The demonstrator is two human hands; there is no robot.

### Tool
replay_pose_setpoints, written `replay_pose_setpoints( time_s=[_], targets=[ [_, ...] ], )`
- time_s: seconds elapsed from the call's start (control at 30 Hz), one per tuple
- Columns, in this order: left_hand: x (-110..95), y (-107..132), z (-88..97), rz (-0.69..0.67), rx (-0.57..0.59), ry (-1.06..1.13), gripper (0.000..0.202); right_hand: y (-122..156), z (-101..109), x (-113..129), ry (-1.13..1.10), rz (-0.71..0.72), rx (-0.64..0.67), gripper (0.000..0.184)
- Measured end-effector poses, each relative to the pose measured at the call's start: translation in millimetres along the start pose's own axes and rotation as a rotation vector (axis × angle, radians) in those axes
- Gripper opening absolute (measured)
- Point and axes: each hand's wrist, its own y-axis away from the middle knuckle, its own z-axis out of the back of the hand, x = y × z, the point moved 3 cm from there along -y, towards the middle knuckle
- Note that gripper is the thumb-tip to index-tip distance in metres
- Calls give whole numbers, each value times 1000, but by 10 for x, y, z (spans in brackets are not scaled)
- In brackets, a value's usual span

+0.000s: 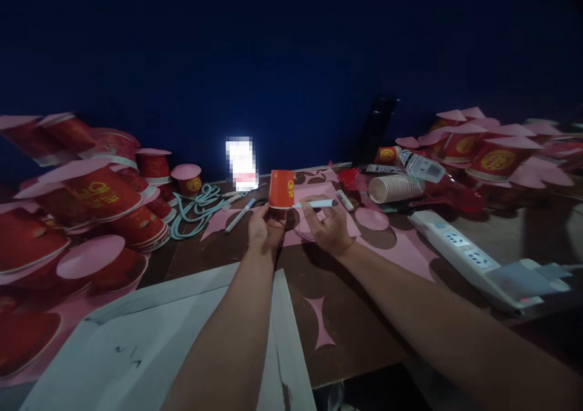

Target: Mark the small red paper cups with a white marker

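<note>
My left hand [265, 227] holds a red paper cup [281, 189] with gold print, tipped on its side above the table. My right hand [327, 224] grips a white glue stick [316, 204] whose tip touches the cup's lower rim. Its white cap [345, 200] lies just right of my fingers. Under both hands lies a pink paper sheet [401, 247] with round holes cut out, and a pink paper disc [371, 218] rests on it.
Red cups capped with pink discs are heaped at the left [98, 195] and far right [496, 156]. A white pen [240, 215], a teal cord [195, 207], a lit phone [241, 163], a stack of plain cups [395, 188], a power strip [460, 241] and a white board [150, 338] surround my hands.
</note>
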Motion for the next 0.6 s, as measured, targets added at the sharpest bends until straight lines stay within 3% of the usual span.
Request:
replay_pose_setpoints(
  time_s=[0.13, 0.23, 0.37, 0.5, 0.6],
  targets=[
    [-8, -28, 17, -6, -10, 12, 14, -19, 24, -8, -81, -45, -53, 16],
    [-18, -32, 28, -3, -32, 5, 12, -10, 11, -70, -203, -156, -69, 22],
    [-26, -8, 9, 10, -9, 27, 13, 37, -79, -211, -404, -481, -24, 23],
    [-11, 39, -36, -9, 90, 26, 14, 79, -197, -274, -628, -818, 39, 20],
    [37, 81, -58, -4, 129, -22, 14, 93, -273, -264, -893, -996, 53, 23]
  ],
)
